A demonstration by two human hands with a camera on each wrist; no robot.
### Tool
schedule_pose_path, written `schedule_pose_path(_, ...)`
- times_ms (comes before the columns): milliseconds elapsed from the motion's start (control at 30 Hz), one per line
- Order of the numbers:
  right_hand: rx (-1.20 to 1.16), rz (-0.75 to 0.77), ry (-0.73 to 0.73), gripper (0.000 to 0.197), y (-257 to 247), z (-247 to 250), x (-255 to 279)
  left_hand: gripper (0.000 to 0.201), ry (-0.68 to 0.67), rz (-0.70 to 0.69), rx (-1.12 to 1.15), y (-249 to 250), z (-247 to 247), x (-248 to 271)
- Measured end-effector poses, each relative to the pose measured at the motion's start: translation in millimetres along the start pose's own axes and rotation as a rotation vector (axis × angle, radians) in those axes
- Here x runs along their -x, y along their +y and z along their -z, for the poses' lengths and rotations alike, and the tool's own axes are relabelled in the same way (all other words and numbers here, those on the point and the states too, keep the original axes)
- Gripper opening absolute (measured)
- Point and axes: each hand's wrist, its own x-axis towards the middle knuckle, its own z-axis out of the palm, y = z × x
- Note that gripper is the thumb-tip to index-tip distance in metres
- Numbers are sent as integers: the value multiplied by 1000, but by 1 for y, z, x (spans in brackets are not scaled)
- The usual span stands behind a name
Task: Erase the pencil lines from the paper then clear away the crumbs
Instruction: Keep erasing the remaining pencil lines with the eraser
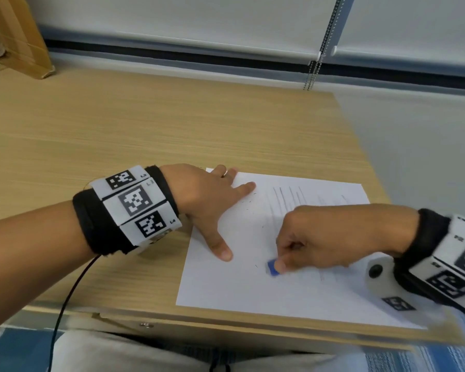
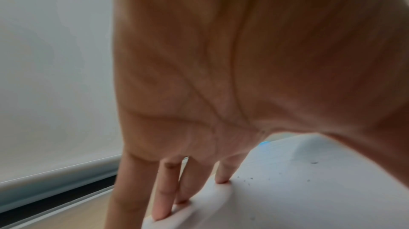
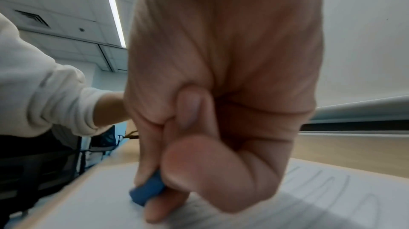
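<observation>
A white sheet of paper lies on the wooden desk near its front right corner. Faint pencil lines run across its far part. My left hand lies flat with spread fingers on the sheet's upper left corner, fingertips pressing the paper. My right hand pinches a small blue eraser against the sheet's middle; in the right wrist view the eraser sits between thumb and fingers on the paper. Tiny dark crumbs dot the sheet near my left index finger.
A cardboard piece leans at the desk's far left corner. A window blind with a bead chain hangs behind the desk. The desk's right edge runs close to the paper. A black cable trails from my left wrist.
</observation>
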Motion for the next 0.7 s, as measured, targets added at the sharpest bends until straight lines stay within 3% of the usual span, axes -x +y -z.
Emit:
schedule_pose_path(100,38,-26,130,53,4,2,-3,138,3,3,-3,0,0,-1)
schedule_pose_path(267,-17,17,23,51,-6,-5,5,139,1,0,-7,0,0,0)
schedule_pose_path(400,79,9,171,52,3,3,-3,139,2,-4,2,-1,0,-1)
schedule_pose_path(567,-30,21,-52,47,-10,-6,5,140,5,-11,5,-2,-1,-1)
schedule_pose_path(700,68,-44,68,49,3,22,-21,139,10,-9,-17,-2,-2,-2)
